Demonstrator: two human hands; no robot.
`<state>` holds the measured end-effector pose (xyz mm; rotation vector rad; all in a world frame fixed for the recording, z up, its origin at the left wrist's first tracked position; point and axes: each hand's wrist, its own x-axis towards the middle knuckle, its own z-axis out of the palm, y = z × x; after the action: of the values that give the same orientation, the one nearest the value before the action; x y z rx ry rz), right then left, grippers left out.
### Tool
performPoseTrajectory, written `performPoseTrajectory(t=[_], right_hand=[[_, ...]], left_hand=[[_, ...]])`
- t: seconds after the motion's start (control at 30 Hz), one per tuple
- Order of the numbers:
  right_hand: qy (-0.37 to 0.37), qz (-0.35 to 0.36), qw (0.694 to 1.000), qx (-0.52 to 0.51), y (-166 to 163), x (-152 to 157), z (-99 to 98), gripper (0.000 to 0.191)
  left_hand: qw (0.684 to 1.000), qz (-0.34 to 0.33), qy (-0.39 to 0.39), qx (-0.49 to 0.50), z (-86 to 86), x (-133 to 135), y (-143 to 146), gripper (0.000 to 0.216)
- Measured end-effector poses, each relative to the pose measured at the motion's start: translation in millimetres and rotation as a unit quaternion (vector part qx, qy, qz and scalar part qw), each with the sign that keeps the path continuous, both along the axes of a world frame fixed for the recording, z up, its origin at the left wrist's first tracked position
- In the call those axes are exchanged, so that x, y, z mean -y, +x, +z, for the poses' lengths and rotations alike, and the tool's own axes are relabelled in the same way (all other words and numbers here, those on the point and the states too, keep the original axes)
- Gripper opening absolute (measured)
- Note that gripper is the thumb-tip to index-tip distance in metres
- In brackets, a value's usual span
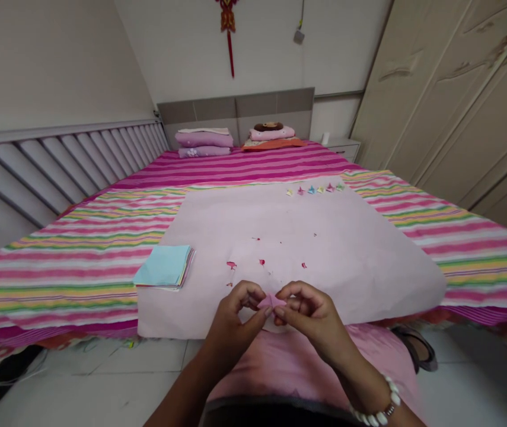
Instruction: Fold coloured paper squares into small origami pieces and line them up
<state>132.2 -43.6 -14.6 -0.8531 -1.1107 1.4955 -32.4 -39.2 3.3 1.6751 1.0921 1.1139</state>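
My left hand [235, 314] and my right hand [309, 311] meet over the near edge of the bed, fingers pinched together on a small pink folded paper piece [271, 301]. A large pale pink sheet [289, 249] is spread on the striped bedspread beneath them. A stack of coloured paper squares [164, 267], light blue on top, lies to the left of my hands. At the sheet's far edge stands a row of several small folded paper shapes [313, 189] in different colours.
Small red marks [232, 264] dot the sheet in front of my hands. Folded bedding and pillows [203, 142] lie at the headboard. A wardrobe [458, 101] stands at the right, a slatted rail [57, 166] at the left. A shoe [417, 347] is on the tiled floor.
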Motion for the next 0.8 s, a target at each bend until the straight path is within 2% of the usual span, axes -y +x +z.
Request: performPoseTrajectory(t=[0.3, 0.5, 0.67, 0.8], right_hand=[[0.019, 0.014, 1.000, 0.018, 0.7, -2.3, -3.3, 0.025], [0.017, 0.001, 1.000, 0.010, 0.6, -2.1, -1.4, 0.019], [-0.013, 0.009, 1.000, 0.003, 1.5, -1.5, 0.1, 0.020], [-0.030, 0.028, 0.999, 0.010, 2.5, -2.0, 2.1, 0.023]], left_hand=[[0.999, -0.027, 0.044, -0.001, -2.8, -0.6, -2.7, 0.022], [0.995, -0.035, -0.037, 0.087, -5.6, -1.7, -2.2, 0.014], [0.983, -0.056, -0.141, 0.102, -5.8, -3.4, -0.9, 0.012], [0.977, -0.052, -0.159, 0.132, -4.3, -1.9, 1.7, 0.011]])
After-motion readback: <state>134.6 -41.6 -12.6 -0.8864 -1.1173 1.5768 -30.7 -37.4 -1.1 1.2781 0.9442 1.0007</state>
